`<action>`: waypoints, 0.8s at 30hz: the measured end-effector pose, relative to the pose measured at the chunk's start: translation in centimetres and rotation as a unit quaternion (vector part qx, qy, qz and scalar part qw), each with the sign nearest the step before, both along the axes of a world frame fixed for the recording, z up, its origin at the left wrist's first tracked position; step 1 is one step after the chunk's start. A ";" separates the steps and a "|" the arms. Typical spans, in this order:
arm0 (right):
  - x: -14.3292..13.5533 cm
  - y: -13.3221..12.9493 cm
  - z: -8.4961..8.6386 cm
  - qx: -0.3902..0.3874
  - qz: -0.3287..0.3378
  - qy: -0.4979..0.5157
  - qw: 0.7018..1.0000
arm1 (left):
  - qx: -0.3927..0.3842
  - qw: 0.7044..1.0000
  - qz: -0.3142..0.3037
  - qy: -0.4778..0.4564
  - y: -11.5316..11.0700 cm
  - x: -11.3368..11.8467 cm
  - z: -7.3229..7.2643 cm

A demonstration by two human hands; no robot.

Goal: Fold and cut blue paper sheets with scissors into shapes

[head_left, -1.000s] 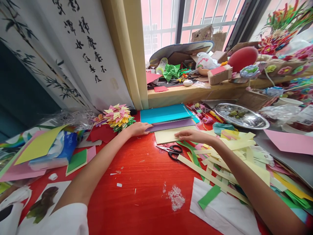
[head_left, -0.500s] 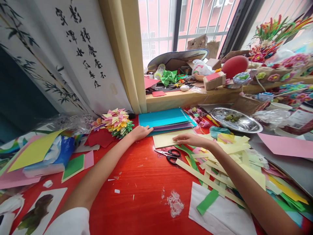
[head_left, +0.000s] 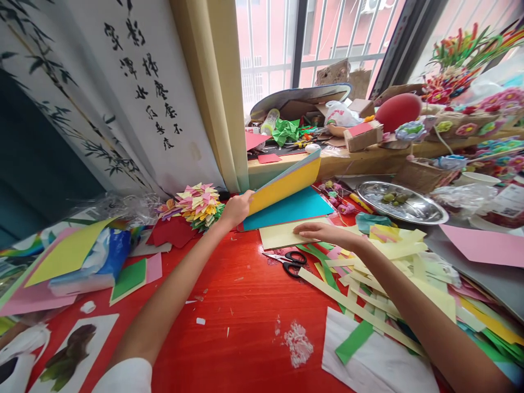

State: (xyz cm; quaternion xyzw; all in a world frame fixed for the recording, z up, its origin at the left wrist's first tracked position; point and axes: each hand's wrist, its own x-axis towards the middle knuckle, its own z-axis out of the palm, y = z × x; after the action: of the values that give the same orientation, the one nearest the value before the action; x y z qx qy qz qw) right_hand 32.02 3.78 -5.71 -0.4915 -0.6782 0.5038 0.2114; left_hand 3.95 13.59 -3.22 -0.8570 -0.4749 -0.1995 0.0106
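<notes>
My left hand (head_left: 239, 209) is closed on the left end of a few coloured paper sheets (head_left: 286, 185), lifted and tilted with a yellow face towards me. Beneath them lies a blue sheet (head_left: 292, 210) on the red table (head_left: 233, 327). My right hand (head_left: 327, 233) rests flat, fingers stretched out, on a pale yellow sheet (head_left: 276, 238). Black-handled scissors (head_left: 291, 263) lie just in front of that sheet. Cut paper strips (head_left: 368, 284) are heaped under and beside my right forearm.
A folded-paper piece (head_left: 198, 204) stands left of my left hand. At the back right is a metal dish (head_left: 401, 210) with small green things in it. A white sheet (head_left: 376, 360) lies near the front. Crafts and boxes (head_left: 362, 135) crowd the windowsill.
My left hand has taken hold of the upper coloured sheets and raised them off the blue one, showing a yellow face. My right hand stays on the pale yellow sheet.
</notes>
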 end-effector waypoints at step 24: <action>-7.1 -0.1 -4.2 0.032 -0.181 0.213 0.960 | -0.253 0.950 -0.119 -0.136 -5.0 4.3 -4.0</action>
State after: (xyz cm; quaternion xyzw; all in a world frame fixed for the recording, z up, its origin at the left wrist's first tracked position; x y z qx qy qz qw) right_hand 24.90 3.66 -9.88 -0.4808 -0.5327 0.5280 0.4541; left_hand 8.27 8.54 -7.24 -0.8467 -0.4009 -0.1877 -0.2952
